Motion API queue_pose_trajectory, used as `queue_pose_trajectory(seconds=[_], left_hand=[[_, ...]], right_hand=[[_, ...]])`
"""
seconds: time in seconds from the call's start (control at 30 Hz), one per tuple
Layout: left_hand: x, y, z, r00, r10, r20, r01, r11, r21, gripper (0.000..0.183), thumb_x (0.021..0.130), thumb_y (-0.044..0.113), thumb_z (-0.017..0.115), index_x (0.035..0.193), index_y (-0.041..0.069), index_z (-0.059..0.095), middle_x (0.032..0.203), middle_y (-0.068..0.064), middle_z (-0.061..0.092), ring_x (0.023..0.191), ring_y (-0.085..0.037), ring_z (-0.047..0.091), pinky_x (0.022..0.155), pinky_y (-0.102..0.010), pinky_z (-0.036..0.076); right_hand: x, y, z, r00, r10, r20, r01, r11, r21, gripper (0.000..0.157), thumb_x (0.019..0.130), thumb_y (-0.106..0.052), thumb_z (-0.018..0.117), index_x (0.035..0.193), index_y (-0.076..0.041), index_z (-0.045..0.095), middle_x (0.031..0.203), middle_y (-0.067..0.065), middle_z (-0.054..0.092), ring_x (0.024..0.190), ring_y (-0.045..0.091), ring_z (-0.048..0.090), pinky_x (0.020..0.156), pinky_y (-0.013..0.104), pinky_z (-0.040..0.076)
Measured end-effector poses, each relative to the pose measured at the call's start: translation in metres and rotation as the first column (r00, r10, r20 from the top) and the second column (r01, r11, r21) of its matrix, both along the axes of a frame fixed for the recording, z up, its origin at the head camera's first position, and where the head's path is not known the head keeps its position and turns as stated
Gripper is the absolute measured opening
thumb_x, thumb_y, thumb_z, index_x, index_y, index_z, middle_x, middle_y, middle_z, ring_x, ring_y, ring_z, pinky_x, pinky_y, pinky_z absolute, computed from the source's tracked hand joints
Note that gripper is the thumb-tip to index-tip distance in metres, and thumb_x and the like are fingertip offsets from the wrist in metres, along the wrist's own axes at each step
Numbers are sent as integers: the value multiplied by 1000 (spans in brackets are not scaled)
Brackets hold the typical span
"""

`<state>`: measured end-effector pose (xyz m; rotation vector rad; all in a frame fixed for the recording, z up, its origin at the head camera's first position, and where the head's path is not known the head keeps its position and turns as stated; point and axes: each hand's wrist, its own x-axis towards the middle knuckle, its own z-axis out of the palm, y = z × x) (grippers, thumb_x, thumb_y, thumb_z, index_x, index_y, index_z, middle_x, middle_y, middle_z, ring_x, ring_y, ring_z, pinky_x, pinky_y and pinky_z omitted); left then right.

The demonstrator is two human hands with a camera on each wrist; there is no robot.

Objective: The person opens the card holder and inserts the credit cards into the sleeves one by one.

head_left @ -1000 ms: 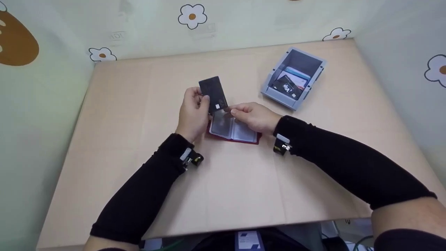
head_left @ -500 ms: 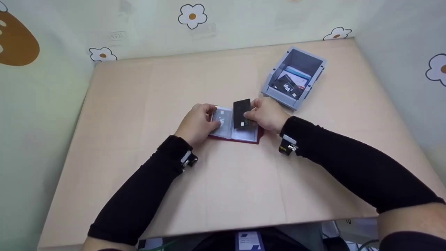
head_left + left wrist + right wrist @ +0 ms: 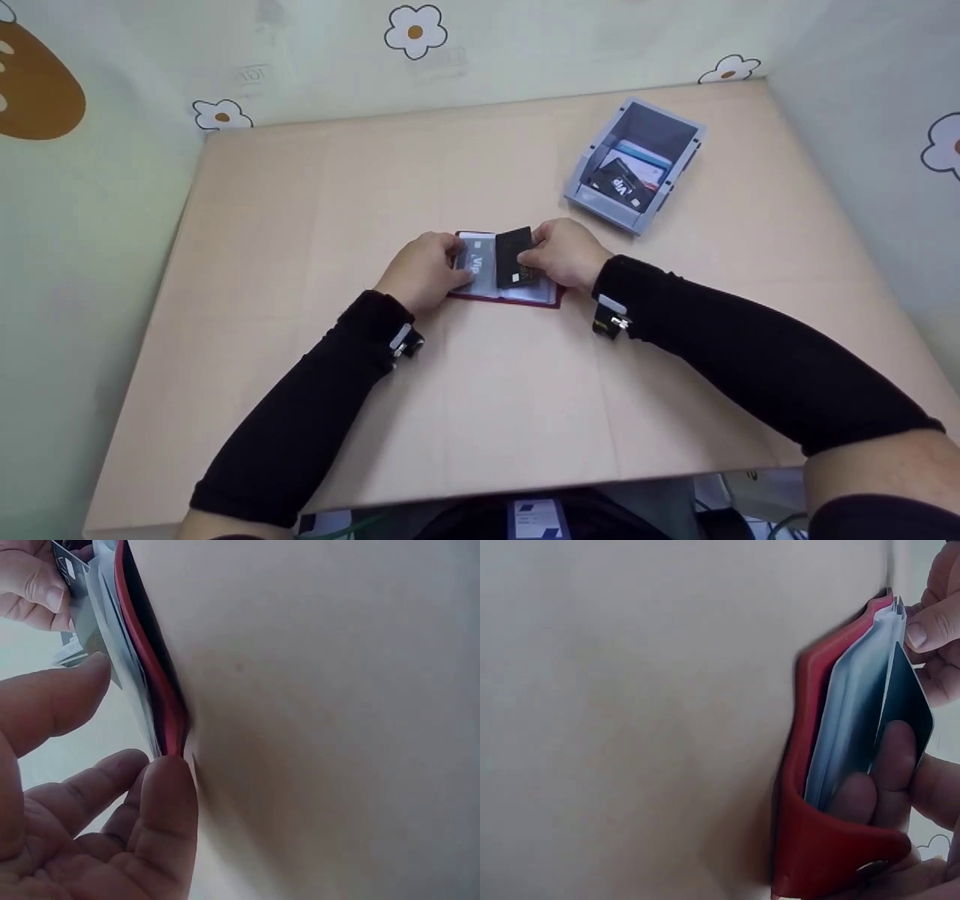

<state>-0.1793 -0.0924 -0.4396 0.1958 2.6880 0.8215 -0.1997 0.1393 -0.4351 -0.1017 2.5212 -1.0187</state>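
Observation:
A red card holder (image 3: pixel 541 292) lies spread on the table, its clear sleeves facing up. Behind the left sleeve shows a grey-black VIP card (image 3: pixel 484 259). My left hand (image 3: pixel 420 271) holds the holder's left edge, thumb over the sleeve and fingers at the red cover (image 3: pixel 173 724). Between thumb and fingers my right hand (image 3: pixel 568 251) pinches another black card (image 3: pixel 510 255), slanted over the right-hand sleeve. In the right wrist view that card (image 3: pixel 911 701) stands against the clear sleeves (image 3: pixel 847 697), and the red snap flap (image 3: pixel 840 851) curls up beside the fingers.
At the back right stands a grey plastic bin (image 3: pixel 604 204) with several cards inside, a black VIP card (image 3: pixel 621 184) on top. Patterned walls (image 3: pixel 322 60) border the table (image 3: pixel 315 195) at the back and sides.
The black card passed from my left hand to my right and came down onto the holder's right side. My left hand dropped to the holder's left edge, where a VIP card now shows.

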Motion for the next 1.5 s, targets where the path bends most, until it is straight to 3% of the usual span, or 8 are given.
queue_pose_trajectory(seconds=[0.2,0.43,0.6,0.83,1.03,1.2,1.37,1.5], left_hand=[[1,-1,0,1000,-13,-12,13,1000,-21,51,95,26,76,140,5,65,131,-14,65,119,-28,59,114,-44,45],[2,0,0,1000,-18,-14,18,999,-28,52,95,24,76,142,4,65,129,-12,68,116,-27,61,112,-43,46],[3,2,1,999,-41,-26,39,998,-47,45,93,25,78,133,6,69,117,-10,68,106,-26,60,103,-42,49],[4,3,0,997,-69,-42,66,996,-55,44,87,31,82,121,6,71,110,-9,64,97,-25,59,92,-41,50],[6,4,1,994,-103,-44,99,992,-77,57,83,37,86,128,6,69,115,-9,63,98,-25,61,93,-41,52],[7,4,3,991,-131,-40,126,987,-104,69,83,41,87,138,6,64,121,-11,61,100,-26,62,96,-42,52],[7,3,3,989,-143,-48,137,985,-108,75,80,42,88,141,5,62,124,-11,61,102,-27,62,98,-42,52],[8,4,2,988,-143,-52,136,984,-116,78,77,38,90,141,5,61,124,-11,61,101,-27,62,97,-41,53]], right_hand=[[2,-4,1,999,42,7,-42,997,58,28,96,-20,74,110,3,76,101,12,75,89,19,61,75,27,47],[1,1,7,996,68,63,-73,994,81,48,93,-18,75,131,9,65,123,22,70,108,26,60,98,36,48],[-3,8,13,984,128,121,-141,985,103,43,93,-19,76,126,7,68,118,20,73,101,24,62,84,29,48],[-7,5,14,974,192,122,-210,966,153,28,95,-23,74,106,2,74,96,9,71,86,19,59,71,25,44],[-5,-3,13,980,163,113,-179,973,148,25,94,-22,75,100,2,76,84,3,68,77,16,59,65,23,46],[-2,-11,11,990,120,73,-128,983,129,27,96,-23,73,104,3,74,87,6,68,78,16,60,61,23,48],[1,-18,9,995,97,11,-98,979,178,30,99,-28,71,108,1,71,97,9,69,92,23,62,78,32,52],[4,-21,12,989,149,-19,-140,959,248,34,103,-31,64,115,0,72,106,14,73,104,30,66,98,45,49]])
